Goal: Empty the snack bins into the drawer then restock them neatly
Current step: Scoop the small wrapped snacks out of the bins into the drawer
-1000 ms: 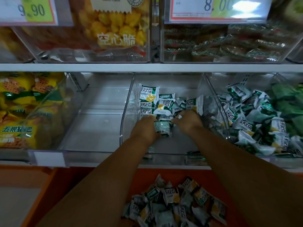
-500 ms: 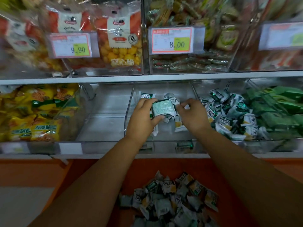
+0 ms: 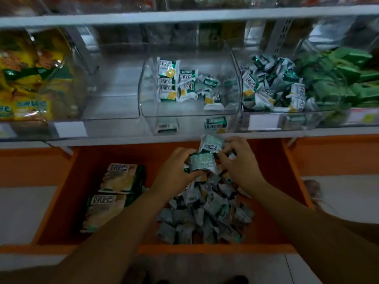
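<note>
You held a little bunch of snack packs [image 3: 202, 163] between both your hands, just above the pile [image 3: 205, 212] in the drawer [image 3: 61, 197]. Your left hand [image 3: 176, 171] had its fingers and thumb curled round a pale green pack. Your right hand [image 3: 240, 162] pinched the packs from the other side, and one pack with a bar code stuck up by its fingertips. Both hands were close together, with the packs squeezed in the middle.

The pile under your hands was a messy heap of the same small green and white packs. It lay in the right part of the orange drawer, which was pulled out. In the left part of the drawer lay two bigger bags [image 3: 121, 177], one behind the other.

Above the drawer stood the middle bin [image 3: 190, 111], made of clear plastic. A few packs [image 3: 180, 85] lay at its back, some standing up and some tipped over. The bin to the right [image 3: 272, 87] was heaped with the same kind of packs. Further right were dark green packs [image 3: 338, 74]. Far to the left were big yellow bags [image 3: 24, 78]. A grey shelf [image 3: 184, 15] ran across the top, and what sat on it was too blurry to tell.
</note>
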{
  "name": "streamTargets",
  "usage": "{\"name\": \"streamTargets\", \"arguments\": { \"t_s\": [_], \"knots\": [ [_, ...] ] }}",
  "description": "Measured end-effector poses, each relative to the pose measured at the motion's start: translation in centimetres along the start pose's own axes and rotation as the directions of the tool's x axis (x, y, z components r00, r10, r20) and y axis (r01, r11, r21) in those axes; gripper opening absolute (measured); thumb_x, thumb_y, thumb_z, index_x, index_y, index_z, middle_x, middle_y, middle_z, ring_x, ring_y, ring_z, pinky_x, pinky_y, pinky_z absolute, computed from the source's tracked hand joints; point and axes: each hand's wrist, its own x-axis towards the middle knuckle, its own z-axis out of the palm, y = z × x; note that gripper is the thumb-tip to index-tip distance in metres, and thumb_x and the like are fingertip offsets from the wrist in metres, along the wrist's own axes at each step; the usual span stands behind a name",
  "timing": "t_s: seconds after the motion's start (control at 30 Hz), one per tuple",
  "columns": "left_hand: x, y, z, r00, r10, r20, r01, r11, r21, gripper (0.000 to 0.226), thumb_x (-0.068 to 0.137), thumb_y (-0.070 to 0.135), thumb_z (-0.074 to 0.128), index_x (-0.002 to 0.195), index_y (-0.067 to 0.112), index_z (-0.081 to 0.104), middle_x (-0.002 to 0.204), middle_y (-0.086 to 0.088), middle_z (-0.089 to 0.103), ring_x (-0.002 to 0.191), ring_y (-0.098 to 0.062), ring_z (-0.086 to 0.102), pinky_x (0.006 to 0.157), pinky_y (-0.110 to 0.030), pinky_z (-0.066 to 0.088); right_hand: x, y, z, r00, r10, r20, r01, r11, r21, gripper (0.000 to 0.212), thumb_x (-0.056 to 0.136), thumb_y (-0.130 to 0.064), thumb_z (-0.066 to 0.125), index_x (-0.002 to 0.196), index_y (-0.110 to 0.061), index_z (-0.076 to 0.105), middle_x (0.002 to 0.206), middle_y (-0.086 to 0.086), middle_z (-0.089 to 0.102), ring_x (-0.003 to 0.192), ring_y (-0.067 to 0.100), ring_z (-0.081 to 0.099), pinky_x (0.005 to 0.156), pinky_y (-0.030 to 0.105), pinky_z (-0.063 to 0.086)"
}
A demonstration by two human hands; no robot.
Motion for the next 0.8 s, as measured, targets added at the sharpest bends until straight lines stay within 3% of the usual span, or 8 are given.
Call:
{"name": "streamTargets", "arguments": {
  "t_s": [0.1, 0.23, 0.37, 0.43, 0.5, 0.6, 0.7, 0.8],
  "knots": [
    [-0.4, -2.8, 3.2, 0.982, -0.15, 0.119, 0.152, 0.988, -0.008, 0.055, 0.082, 0.031, 0.077, 0.131, 0.019, 0.054, 0.123, -0.002, 0.051, 0.109, -0.018, 0.054, 0.088, -0.027, 0.044, -0.7, 4.3, 2.7, 0.983, 0.152, 0.104, -0.146, 0.987, -0.061, 0.021, 0.093, -0.021, 0.063, 0.077, -0.009, 0.056, 0.108, 0.003, 0.052, 0.098, 0.01, 0.044, 0.09, 0.027, 0.039],
    [-0.8, -5.9, 7.1, 0.895, -0.352, 0.275, 0.366, 0.931, 0.002, 0.057, 0.086, 0.03, 0.073, 0.136, 0.015, 0.049, 0.136, -0.006, 0.049, 0.119, -0.022, 0.05, 0.093, -0.03, 0.041, -1.6, 9.5, 5.7, 0.884, 0.395, 0.251, -0.357, 0.916, -0.183, 0.028, 0.095, -0.025, 0.059, 0.07, -0.025, 0.046, 0.122, 0.011, 0.053, 0.102, 0.027, 0.054, 0.088, 0.043, 0.049],
    [-0.4, -7.7, 10.0, 0.83, -0.445, 0.337, 0.468, 0.884, 0.015, 0.059, 0.09, 0.03, 0.07, 0.141, 0.012, 0.045, 0.141, -0.008, 0.046, 0.124, -0.026, 0.049, 0.102, -0.036, 0.042, -2.4, 12.2, 7.8, 0.831, 0.489, 0.264, -0.436, 0.868, -0.238, 0.018, 0.096, -0.025, 0.056, 0.083, -0.023, 0.045, 0.107, 0.008, 0.053, 0.077, 0.021, 0.056, 0.064, 0.037, 0.048],
    [-0.3, -8.2, 11.2, 0.812, -0.46, 0.36, 0.49, 0.871, 0.007, 0.061, 0.09, 0.032, 0.069, 0.142, 0.014, 0.044, 0.143, -0.009, 0.044, 0.124, -0.027, 0.048, 0.105, -0.038, 0.042, -2.7, 12.7, 8.5, 0.816, 0.498, 0.292, -0.459, 0.867, -0.195, 0.014, 0.096, -0.017, 0.057, 0.105, -0.018, 0.047, 0.11, 0.01, 0.051, 0.071, 0.016, 0.052, 0.061, 0.035, 0.046],
    [-0.2, -8.5, 12.0, 0.803, -0.462, 0.377, 0.494, 0.869, 0.014, 0.063, 0.089, 0.034, 0.07, 0.144, 0.017, 0.041, 0.146, -0.009, 0.037, 0.129, -0.028, 0.043, 0.109, -0.038, 0.039, -2.9, 13.4, 8.9, 0.79, 0.492, 0.366, -0.46, 0.87, -0.176, 0.046, 0.095, -0.016, 0.059, 0.136, -0.02, 0.04, 0.134, 0.015, 0.044, 0.086, 0.019, 0.058, 0.07, 0.036, 0.052],
    [-0.2, -8.7, 12.2, 0.805, -0.452, 0.384, 0.475, 0.879, 0.039, 0.066, 0.091, 0.035, 0.067, 0.148, 0.019, 0.037, 0.15, -0.008, 0.031, 0.135, -0.028, 0.036, 0.111, -0.038, 0.035, -3.1, 13.7, 8.5, 0.76, 0.481, 0.437, -0.421, 0.877, -0.232, 0.057, 0.094, -0.026, 0.061, 0.145, -0.026, 0.035, 0.158, 0.01, 0.016, 0.119, 0.027, 0.054, 0.086, 0.032, 0.051],
    [-0.1, -8.4, 11.3, 0.831, -0.42, 0.363, 0.416, 0.905, 0.096, 0.067, 0.091, 0.039, 0.066, 0.149, 0.023, 0.036, 0.153, -0.006, 0.032, 0.137, -0.028, 0.035, 0.112, -0.041, 0.034, -2.9, 13.2, 7.5, 0.768, 0.468, 0.436, -0.417, 0.883, -0.214, 0.052, 0.095, -0.029, 0.059, 0.143, -0.022, 0.039, 0.147, 0.012, 0.039, 0.103, 0.024, 0.059, 0.078, 0.031, 0.052],
    [0.3, -7.3, 9.0, 0.877, -0.372, 0.305, 0.355, 0.928, 0.111, 0.063, 0.092, 0.042, 0.064, 0.148, 0.028, 0.038, 0.155, -0.003, 0.032, 0.14, -0.026, 0.031, 0.114, -0.042, 0.032, -2.6, 11.5, 5.9, 0.803, 0.439, 0.404, -0.387, 0.899, -0.206, 0.047, 0.096, -0.033, 0.056, 0.141, -0.021, 0.044, 0.147, 0.005, 0.041, 0.12, 0.023, 0.052, 0.091, 0.034, 0.048]
  ]
}}
